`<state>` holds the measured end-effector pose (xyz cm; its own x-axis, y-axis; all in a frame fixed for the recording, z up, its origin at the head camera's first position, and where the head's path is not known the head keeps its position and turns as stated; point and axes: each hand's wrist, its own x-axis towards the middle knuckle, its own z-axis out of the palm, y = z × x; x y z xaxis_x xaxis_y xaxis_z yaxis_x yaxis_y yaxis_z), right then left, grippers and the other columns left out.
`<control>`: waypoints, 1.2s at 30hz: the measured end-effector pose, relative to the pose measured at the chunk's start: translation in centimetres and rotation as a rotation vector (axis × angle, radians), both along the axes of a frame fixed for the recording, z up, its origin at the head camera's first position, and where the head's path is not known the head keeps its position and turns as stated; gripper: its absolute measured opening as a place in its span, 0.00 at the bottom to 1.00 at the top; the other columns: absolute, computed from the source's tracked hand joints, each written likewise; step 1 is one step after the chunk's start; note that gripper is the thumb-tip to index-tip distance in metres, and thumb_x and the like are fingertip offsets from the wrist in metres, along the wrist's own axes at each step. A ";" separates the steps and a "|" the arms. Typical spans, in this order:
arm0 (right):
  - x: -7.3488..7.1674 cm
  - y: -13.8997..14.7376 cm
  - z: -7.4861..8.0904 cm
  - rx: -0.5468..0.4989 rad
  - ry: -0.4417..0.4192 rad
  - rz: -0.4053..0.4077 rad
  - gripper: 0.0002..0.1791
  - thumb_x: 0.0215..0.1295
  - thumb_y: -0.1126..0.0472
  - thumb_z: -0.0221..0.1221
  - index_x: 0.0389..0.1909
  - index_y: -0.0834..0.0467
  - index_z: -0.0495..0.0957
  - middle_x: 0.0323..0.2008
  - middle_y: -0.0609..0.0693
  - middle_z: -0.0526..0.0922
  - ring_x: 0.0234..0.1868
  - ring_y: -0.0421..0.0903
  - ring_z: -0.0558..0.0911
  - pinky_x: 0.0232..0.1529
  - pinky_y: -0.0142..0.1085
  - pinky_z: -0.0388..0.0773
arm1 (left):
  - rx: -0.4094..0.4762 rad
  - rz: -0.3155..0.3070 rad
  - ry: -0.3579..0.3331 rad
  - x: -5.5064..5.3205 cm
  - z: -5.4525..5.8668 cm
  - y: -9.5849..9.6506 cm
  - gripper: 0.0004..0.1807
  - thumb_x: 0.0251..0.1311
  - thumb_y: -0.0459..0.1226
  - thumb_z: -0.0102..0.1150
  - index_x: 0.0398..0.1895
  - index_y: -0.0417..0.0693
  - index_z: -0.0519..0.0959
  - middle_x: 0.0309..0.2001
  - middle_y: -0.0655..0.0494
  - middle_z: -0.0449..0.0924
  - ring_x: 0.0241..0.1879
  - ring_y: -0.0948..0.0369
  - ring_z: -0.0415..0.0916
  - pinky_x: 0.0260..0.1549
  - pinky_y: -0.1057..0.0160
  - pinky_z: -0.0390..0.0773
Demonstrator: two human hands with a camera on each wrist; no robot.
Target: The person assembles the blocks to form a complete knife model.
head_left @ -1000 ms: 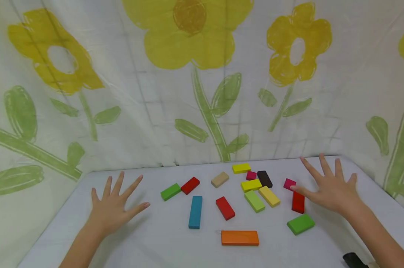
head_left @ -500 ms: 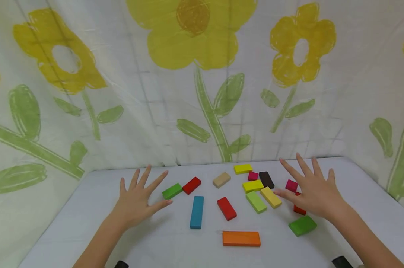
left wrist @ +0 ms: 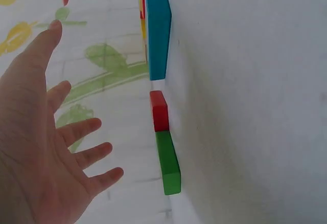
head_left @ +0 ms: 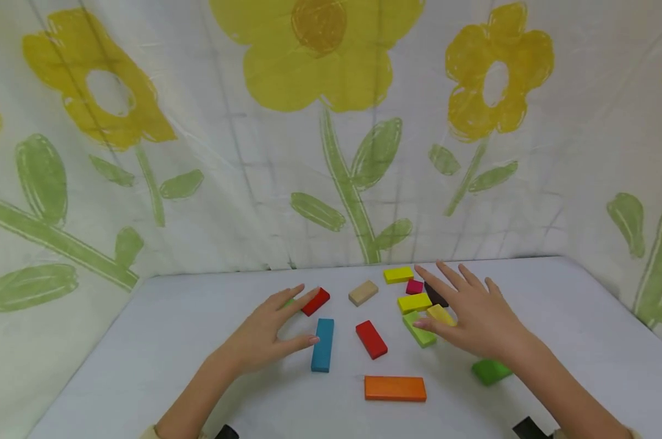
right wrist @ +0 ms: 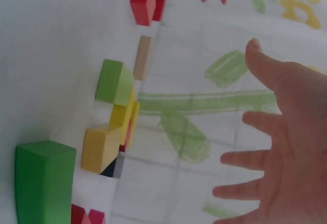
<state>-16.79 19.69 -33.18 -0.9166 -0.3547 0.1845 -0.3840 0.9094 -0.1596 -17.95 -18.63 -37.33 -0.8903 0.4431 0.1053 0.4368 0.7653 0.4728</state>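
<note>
My left hand (head_left: 267, 334) hovers over the table with fingers spread, holding nothing. In the head view its thumb overlaps the edge of the blue block (head_left: 322, 350), and its fingers cover most of a green block (left wrist: 168, 163) beside a red block (head_left: 316, 301). The left wrist view shows the palm apart from these blocks. My right hand (head_left: 476, 317) hovers with fingers extended, also holding nothing. In the head view it overlaps the light green block (head_left: 420, 332), the pale yellow block (head_left: 440, 314) and the black block (head_left: 434, 295). It hides red and magenta blocks behind it.
Between the hands lie another red block (head_left: 371, 339), an orange block (head_left: 395, 388) and a beige block (head_left: 363, 293). Two yellow blocks (head_left: 415, 303) and a magenta one (head_left: 415, 286) sit farther back. A flowered curtain (head_left: 243, 183) hangs behind the white table (head_left: 116, 366).
Both hands have moved inward, the left one to the right and the right one to the left, over the blocks. The blocks stay where they were.
</note>
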 end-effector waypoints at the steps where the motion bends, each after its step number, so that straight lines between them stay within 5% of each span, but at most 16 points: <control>1: 0.1 -0.1 0.0 -0.016 -0.004 0.017 0.50 0.65 0.29 0.65 0.83 0.44 0.61 0.78 0.64 0.66 0.73 0.75 0.66 0.63 0.80 0.62 | 0.042 -0.006 -0.035 0.1 -0.1 0.1 0.42 0.67 0.64 0.62 0.83 0.74 0.61 0.82 0.55 0.59 0.80 0.43 0.56 0.67 0.28 0.68; 8: 0.6 -0.7 -0.2 -0.216 -0.150 0.114 0.43 0.66 0.34 0.68 0.77 0.49 0.70 0.72 0.59 0.75 0.69 0.66 0.75 0.59 0.67 0.79 | 0.347 -0.139 -0.128 -0.2 -2.1 0.2 0.34 0.75 0.47 0.62 0.81 0.54 0.67 0.77 0.50 0.69 0.74 0.45 0.67 0.67 0.33 0.72; 16: 0.5 -0.9 -1.4 -0.372 -0.258 0.271 0.37 0.67 0.37 0.69 0.70 0.52 0.76 0.64 0.52 0.82 0.61 0.56 0.82 0.57 0.54 0.84 | 0.557 -0.234 -0.336 -0.7 -3.4 0.6 0.34 0.79 0.39 0.56 0.82 0.41 0.60 0.80 0.39 0.60 0.80 0.40 0.57 0.74 0.38 0.61; 19: 0.2 -1.2 -1.9 -0.426 -0.343 0.341 0.33 0.68 0.42 0.70 0.67 0.55 0.77 0.60 0.52 0.84 0.55 0.53 0.83 0.51 0.45 0.85 | 0.560 -0.222 -0.384 -0.6 -3.6 0.6 0.34 0.81 0.40 0.54 0.83 0.41 0.58 0.81 0.38 0.58 0.80 0.38 0.56 0.75 0.44 0.64; 25: -0.1 -2.2 -2.8 -0.500 -0.594 0.375 0.27 0.67 0.52 0.71 0.64 0.55 0.78 0.55 0.51 0.84 0.54 0.52 0.81 0.46 0.32 0.82 | 0.503 -0.211 -0.401 -0.3 -4.2 0.5 0.33 0.82 0.42 0.51 0.84 0.44 0.58 0.81 0.39 0.59 0.73 0.40 0.66 0.65 0.72 0.71; 32: 0.0 -2.8 -3.6 -0.503 -0.717 0.437 0.23 0.65 0.58 0.73 0.60 0.53 0.81 0.51 0.46 0.85 0.50 0.46 0.81 0.45 0.31 0.83 | 0.502 -0.228 -0.364 -0.3 -4.5 0.4 0.31 0.80 0.39 0.54 0.82 0.43 0.62 0.76 0.39 0.66 0.71 0.40 0.69 0.64 0.73 0.71; 36: -0.8 -2.5 -5.5 -0.490 -0.746 0.439 0.24 0.60 0.58 0.77 0.58 0.50 0.83 0.46 0.44 0.84 0.46 0.43 0.81 0.43 0.32 0.83 | 0.499 -0.230 -0.343 -0.4 -4.4 0.2 0.29 0.78 0.37 0.57 0.78 0.40 0.67 0.68 0.40 0.71 0.69 0.40 0.70 0.64 0.72 0.73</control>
